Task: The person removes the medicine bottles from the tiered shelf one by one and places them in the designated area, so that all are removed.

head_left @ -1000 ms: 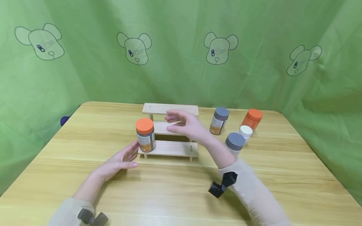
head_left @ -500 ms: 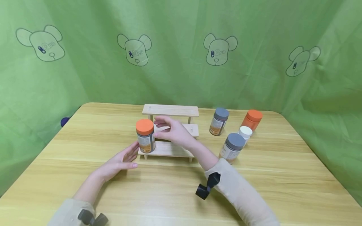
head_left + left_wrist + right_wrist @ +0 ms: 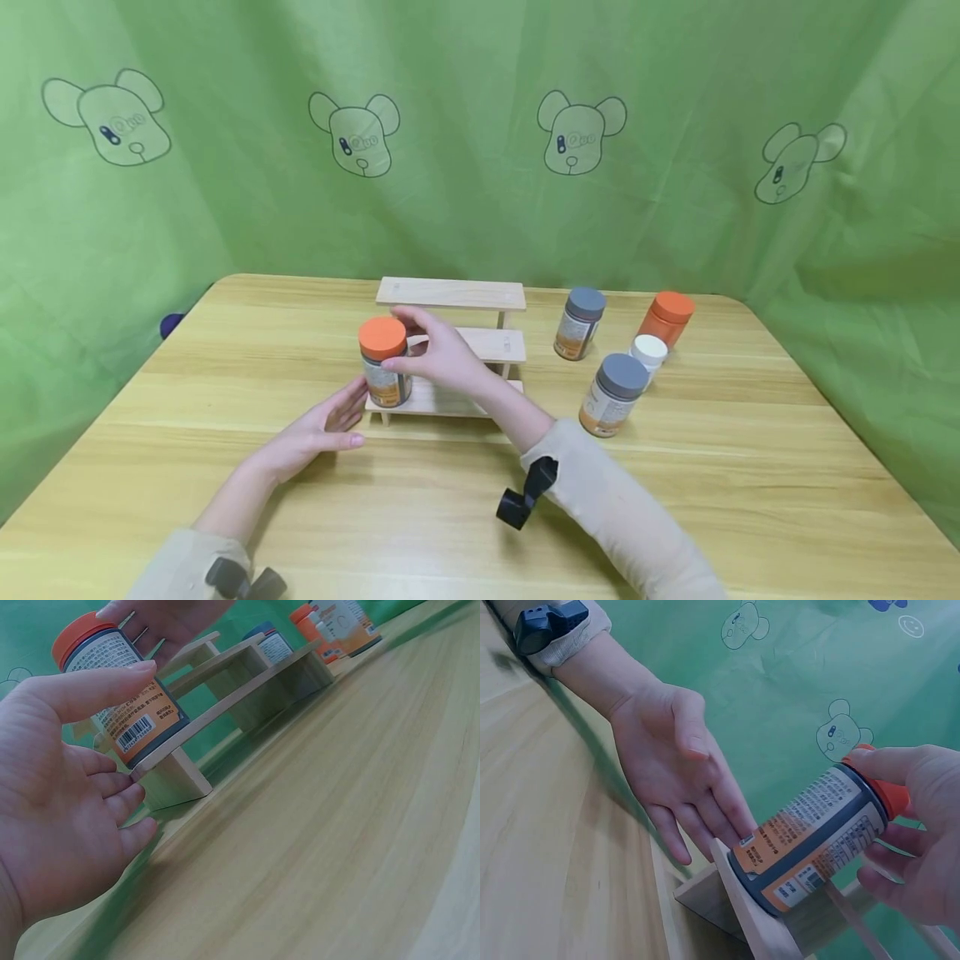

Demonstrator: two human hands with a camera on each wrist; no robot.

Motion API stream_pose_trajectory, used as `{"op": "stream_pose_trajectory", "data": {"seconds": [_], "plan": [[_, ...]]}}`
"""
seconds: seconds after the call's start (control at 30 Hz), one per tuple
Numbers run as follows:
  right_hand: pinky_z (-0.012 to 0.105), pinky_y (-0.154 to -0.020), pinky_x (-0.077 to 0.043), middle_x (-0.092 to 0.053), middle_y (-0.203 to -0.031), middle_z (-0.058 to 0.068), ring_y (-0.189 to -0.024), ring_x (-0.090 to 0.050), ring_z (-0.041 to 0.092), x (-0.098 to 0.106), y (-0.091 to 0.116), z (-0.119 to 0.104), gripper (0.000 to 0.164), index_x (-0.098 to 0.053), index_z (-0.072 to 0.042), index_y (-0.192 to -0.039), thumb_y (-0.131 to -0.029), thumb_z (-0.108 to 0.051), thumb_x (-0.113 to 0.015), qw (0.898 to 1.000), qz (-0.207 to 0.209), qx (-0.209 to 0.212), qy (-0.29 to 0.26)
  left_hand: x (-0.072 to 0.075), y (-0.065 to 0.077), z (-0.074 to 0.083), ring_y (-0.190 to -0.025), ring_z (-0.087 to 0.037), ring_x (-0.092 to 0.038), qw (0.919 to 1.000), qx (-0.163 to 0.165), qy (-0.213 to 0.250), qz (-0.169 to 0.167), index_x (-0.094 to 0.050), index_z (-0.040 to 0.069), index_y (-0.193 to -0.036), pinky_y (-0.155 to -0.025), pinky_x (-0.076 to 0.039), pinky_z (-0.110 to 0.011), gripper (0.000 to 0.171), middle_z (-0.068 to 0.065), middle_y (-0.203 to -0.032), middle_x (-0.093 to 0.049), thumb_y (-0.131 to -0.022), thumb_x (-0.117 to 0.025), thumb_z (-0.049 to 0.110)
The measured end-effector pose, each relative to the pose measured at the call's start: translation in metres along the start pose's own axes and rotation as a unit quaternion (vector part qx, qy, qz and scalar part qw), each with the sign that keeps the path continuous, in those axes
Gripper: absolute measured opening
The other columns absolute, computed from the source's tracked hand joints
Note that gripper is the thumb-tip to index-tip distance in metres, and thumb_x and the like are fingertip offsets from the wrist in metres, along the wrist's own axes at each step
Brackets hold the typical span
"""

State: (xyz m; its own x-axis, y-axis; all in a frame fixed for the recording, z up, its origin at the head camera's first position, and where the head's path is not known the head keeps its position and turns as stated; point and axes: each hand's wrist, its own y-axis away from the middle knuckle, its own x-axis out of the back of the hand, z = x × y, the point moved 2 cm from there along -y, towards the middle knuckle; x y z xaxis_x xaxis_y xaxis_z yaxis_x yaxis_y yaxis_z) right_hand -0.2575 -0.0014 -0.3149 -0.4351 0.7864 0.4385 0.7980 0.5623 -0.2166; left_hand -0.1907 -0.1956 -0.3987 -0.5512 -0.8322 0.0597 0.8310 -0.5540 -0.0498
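Observation:
An orange-lidded jar (image 3: 384, 358) with a dark body and printed label stands upright at the left end of the lowest step of a wooden three-step display stand (image 3: 450, 292). My right hand (image 3: 442, 354) grips this jar from the right, thumb at the front near the lid and fingers behind it. In the right wrist view the fingers curl around the far side of the lid (image 3: 889, 791). My left hand (image 3: 318, 433) lies low at the stand's left end, palm facing it and thumb apart. Its fingertips (image 3: 131, 780) reach the end of the step.
Right of the stand are a grey-lidded jar (image 3: 577, 325) at the back, another grey-lidded jar (image 3: 613, 396) nearer, a white-capped bottle (image 3: 649, 354) and an orange bottle (image 3: 667, 317). A green curtain (image 3: 465, 208) hangs behind the wooden table (image 3: 420, 508).
My right hand has moved left and slightly down from above the stand and has taken hold of the orange-lidded jar. The left hand and the jar stay where they were.

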Motion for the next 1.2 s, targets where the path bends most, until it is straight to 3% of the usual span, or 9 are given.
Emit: {"op": "stream_pose_trajectory", "data": {"seconds": [0.23, 0.47, 0.67, 0.93, 1.2], "plan": [[0.031, -0.092, -0.048, -0.052, -0.128, 0.011, -0.112, -0.051, 0.023, -0.004, -0.001, 0.001, 0.071, -0.039, -0.004, -0.139, -0.078, -0.011, -0.075, 1.000, 0.001, -0.008, -0.007, 0.001, 0.000, 0.000, -0.138, -0.038, 0.003, 1.0000, 0.001, -0.001, -0.001, 0.007, -0.008, -0.144, -0.110, -0.005, -0.040, 0.090, -0.024, -0.151, 0.007, -0.086, -0.060, 0.010], [0.026, -0.089, -0.049, -0.053, -0.126, 0.009, -0.110, -0.052, 0.020, -0.005, -0.001, 0.003, 0.069, -0.040, -0.005, -0.138, -0.078, -0.011, -0.074, 1.000, 0.004, -0.006, -0.001, 0.001, 0.001, 0.000, -0.138, -0.038, 0.003, 1.0000, 0.003, -0.004, 0.002, 0.006, -0.007, -0.144, -0.110, -0.005, -0.040, 0.090, -0.024, -0.151, 0.007, -0.086, -0.060, 0.011], [0.034, -0.090, -0.050, -0.054, -0.125, 0.011, -0.105, -0.055, 0.022, -0.007, -0.002, 0.004, 0.067, -0.042, -0.003, -0.137, -0.078, -0.010, -0.074, 1.000, 0.008, 0.006, -0.006, 0.001, 0.000, -0.001, -0.138, -0.039, 0.003, 1.0000, 0.003, -0.003, 0.003, 0.006, -0.007, -0.144, -0.110, -0.005, -0.041, 0.091, -0.024, -0.151, 0.007, -0.086, -0.061, 0.012], [0.024, -0.085, -0.050, -0.055, -0.126, 0.008, -0.100, -0.058, 0.020, -0.005, 0.001, 0.004, 0.066, -0.044, -0.006, -0.136, -0.078, -0.013, -0.075, 1.000, 0.018, 0.005, 0.010, 0.001, -0.001, -0.001, -0.138, -0.038, 0.003, 1.0000, 0.001, -0.001, -0.002, 0.006, -0.006, -0.144, -0.110, -0.005, -0.040, 0.089, -0.023, -0.151, 0.007, -0.086, -0.059, 0.009], [0.025, -0.084, -0.051, -0.056, -0.123, 0.007, -0.098, -0.058, 0.020, 0.002, 0.008, 0.005, 0.063, -0.047, -0.006, -0.134, -0.078, -0.013, -0.075, 1.000, 0.025, 0.005, 0.005, 0.001, 0.000, -0.002, -0.138, -0.039, 0.004, 1.0000, 0.000, 0.002, -0.003, 0.007, -0.007, -0.144, -0.110, -0.004, -0.040, 0.090, -0.024, -0.151, 0.008, -0.086, -0.060, 0.010]]}}
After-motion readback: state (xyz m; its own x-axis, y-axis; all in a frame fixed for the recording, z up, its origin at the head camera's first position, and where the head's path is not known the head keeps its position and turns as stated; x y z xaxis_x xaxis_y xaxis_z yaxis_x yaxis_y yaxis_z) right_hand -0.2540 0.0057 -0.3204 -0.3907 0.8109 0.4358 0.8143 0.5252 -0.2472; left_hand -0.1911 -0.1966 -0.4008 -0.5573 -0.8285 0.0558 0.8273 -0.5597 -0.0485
